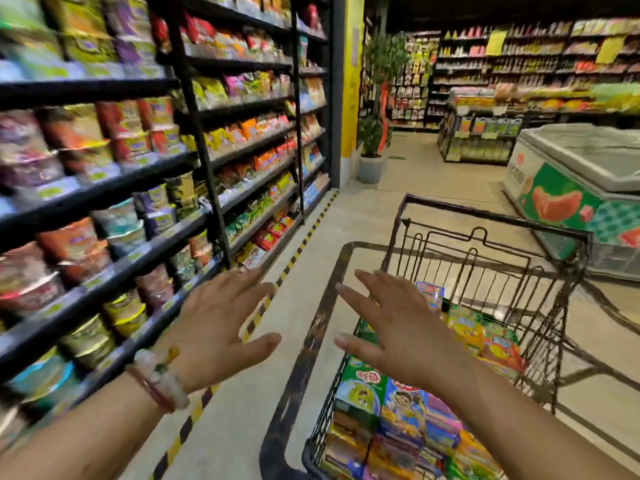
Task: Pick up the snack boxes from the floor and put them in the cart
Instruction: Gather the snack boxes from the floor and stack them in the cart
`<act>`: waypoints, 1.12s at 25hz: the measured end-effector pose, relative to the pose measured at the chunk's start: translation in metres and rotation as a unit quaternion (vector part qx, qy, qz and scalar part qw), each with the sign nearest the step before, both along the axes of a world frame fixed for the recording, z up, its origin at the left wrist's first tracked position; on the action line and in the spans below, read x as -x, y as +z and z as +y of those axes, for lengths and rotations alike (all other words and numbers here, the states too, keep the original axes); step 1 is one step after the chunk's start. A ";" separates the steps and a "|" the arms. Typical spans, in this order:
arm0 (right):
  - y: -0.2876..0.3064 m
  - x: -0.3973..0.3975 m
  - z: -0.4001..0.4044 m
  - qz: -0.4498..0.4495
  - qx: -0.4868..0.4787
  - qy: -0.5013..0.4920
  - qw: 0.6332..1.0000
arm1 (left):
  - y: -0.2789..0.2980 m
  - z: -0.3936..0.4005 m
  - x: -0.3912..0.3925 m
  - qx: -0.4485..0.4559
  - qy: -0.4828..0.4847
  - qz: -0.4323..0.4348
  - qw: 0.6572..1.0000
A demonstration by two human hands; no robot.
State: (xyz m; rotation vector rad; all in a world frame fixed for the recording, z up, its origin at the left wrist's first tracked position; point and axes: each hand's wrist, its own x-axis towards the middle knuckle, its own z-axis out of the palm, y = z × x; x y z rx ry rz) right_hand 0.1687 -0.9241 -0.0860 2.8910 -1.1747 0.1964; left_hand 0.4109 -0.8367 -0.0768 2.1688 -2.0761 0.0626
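The cart is black wire. The snack boxes in it are green, blue, orange, yellow and purple. A yellow-and-black striped line runs along the beige floor. The freezer shows green and orange.

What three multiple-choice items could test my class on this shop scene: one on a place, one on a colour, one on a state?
1. Where do the snack boxes lie?
A. on the freezer
B. in the cart
C. on the floor

2. What colours is the floor tape along the shelves?
A. yellow and black
B. red and white
C. plain blue

3. How are both hands?
A. gripping boxes
B. open, holding nothing
C. on the cart rim

Answers: 1 B, boxes fill the basket; 2 A, striped line; 3 B, left hand and right hand show spread fingers.
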 end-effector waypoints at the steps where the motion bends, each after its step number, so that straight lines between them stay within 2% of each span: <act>1: 0.001 -0.003 0.009 0.007 -0.009 0.026 1.000 | 0.000 0.020 0.001 -0.004 0.024 -0.002 1.000; 7: 0.013 -0.054 0.074 0.030 -0.032 0.170 0.985 | 0.005 0.145 -0.007 0.001 0.143 -0.004 0.990; 11: 0.027 -0.101 0.139 0.028 -0.009 0.264 0.964 | 0.017 0.242 -0.015 0.005 0.246 0.010 0.969; 15: 0.038 -0.146 0.217 0.015 -0.017 0.335 0.942 | 0.020 0.343 -0.027 0.028 0.309 -0.015 0.950; 20: 0.035 -0.205 0.350 -0.026 0.019 0.448 0.893 | 0.019 0.503 -0.033 0.041 0.408 -0.027 0.911; 28: 0.016 -0.277 0.583 -0.106 0.070 0.620 0.774 | 0.013 0.739 0.007 0.032 0.578 -0.057 0.813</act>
